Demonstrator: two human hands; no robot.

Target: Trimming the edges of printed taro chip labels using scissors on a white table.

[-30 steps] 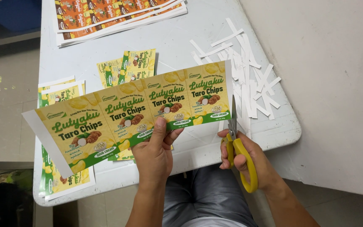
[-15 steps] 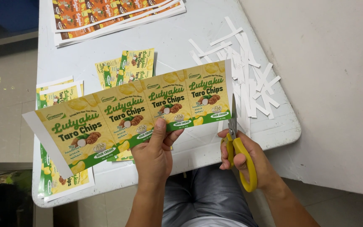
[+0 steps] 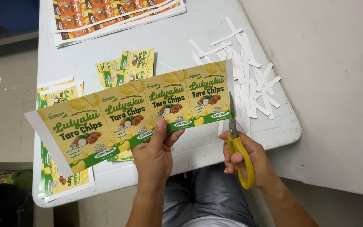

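Observation:
My left hand (image 3: pixel 155 154) pinches the lower edge of a long printed strip of yellow-and-green snack labels (image 3: pixel 118 115), held level above the white table (image 3: pixel 177 33). My right hand (image 3: pixel 253 162) grips yellow-handled scissors (image 3: pixel 237 145). Their blades point up along the white margin at the strip's right end. The strip's left end keeps a white border.
A heap of white paper offcuts (image 3: pixel 244 71) lies at the table's right. Cut yellow-green labels (image 3: pixel 129 67) sit mid-table, more label sheets (image 3: pixel 59 94) at the left edge, and a stack of orange printed sheets (image 3: pixel 114 14) at the back. My knees show below the table edge.
Hardly anything differs; the strip and both hands stay in place, with the scissor blades still at the right margin.

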